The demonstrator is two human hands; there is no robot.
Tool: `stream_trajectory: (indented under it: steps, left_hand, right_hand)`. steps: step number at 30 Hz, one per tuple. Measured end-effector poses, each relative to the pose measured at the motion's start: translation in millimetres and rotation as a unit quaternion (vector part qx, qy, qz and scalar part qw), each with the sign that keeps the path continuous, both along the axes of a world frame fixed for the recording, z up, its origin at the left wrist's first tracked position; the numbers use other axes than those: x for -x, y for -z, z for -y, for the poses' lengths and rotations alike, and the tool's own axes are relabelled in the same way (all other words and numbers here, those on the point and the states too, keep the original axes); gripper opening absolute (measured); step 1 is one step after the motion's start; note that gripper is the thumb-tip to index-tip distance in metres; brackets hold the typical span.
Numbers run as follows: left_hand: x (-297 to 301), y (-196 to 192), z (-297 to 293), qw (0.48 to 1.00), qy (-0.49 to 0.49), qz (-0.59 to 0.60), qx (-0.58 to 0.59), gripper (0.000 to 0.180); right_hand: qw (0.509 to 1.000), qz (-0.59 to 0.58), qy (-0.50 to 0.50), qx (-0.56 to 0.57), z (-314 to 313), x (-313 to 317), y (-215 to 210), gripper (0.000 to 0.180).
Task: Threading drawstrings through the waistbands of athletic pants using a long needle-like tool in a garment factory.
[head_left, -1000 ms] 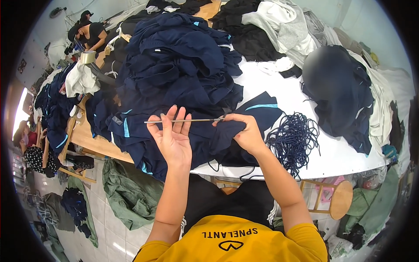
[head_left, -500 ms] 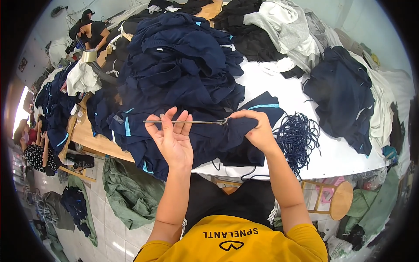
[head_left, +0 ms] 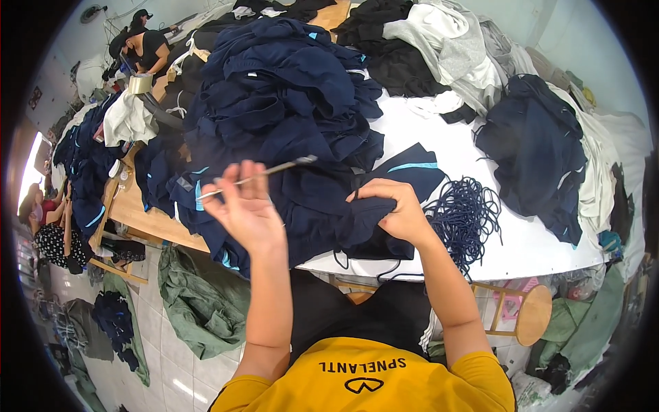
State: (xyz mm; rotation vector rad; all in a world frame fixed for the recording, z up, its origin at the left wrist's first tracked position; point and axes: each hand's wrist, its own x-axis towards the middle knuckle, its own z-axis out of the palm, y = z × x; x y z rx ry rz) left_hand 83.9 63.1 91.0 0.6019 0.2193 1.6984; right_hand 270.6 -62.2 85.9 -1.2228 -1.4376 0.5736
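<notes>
My left hand [head_left: 250, 220] holds a thin metal threading rod [head_left: 280, 168] between thumb and fingers, its slim tip slanting up to the right above the navy cloth. My right hand [head_left: 401, 211] pinches the edge of a navy garment [head_left: 367, 221], with a short dark cord end showing by the fingertips. The rod's tip is apart from the right hand. Beside that hand lies a tangled bundle of navy cords [head_left: 467, 218]. A navy piece with a light blue stripe [head_left: 415, 166] rests just beyond it.
A large heap of navy garments [head_left: 274, 89] fills the table's left half. Navy clothing [head_left: 532, 151] and grey-white cloth [head_left: 446, 44] lie right and behind. A round wooden stool [head_left: 534, 314] stands below the table edge. People [head_left: 147, 51] work at the far left.
My left hand has drawn the rod left, away from my right hand, and its tip now points higher. My right hand keeps its pinch on the garment.
</notes>
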Motion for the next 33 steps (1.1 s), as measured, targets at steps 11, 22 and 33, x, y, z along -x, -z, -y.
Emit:
stream_trajectory:
  steps: [11,22,33]
  left_hand:
    - [-34,33,16,0.721,-0.016,-0.650,-0.240,0.029]
    - [20,-106,30,0.990,0.054,-0.132,0.014,0.041]
    - [56,-135,124,0.491,0.105,-0.707,-0.497,0.038]
  right_hand:
    - [0.973,0.132,0.161,-0.103,-22,-12,-45,0.063]
    - [0.982,0.189,0.005,-0.015,-19,-26,-4,0.104]
    - [0.973,0.225,-0.030,-0.043,-31,-43,-44,0.047]
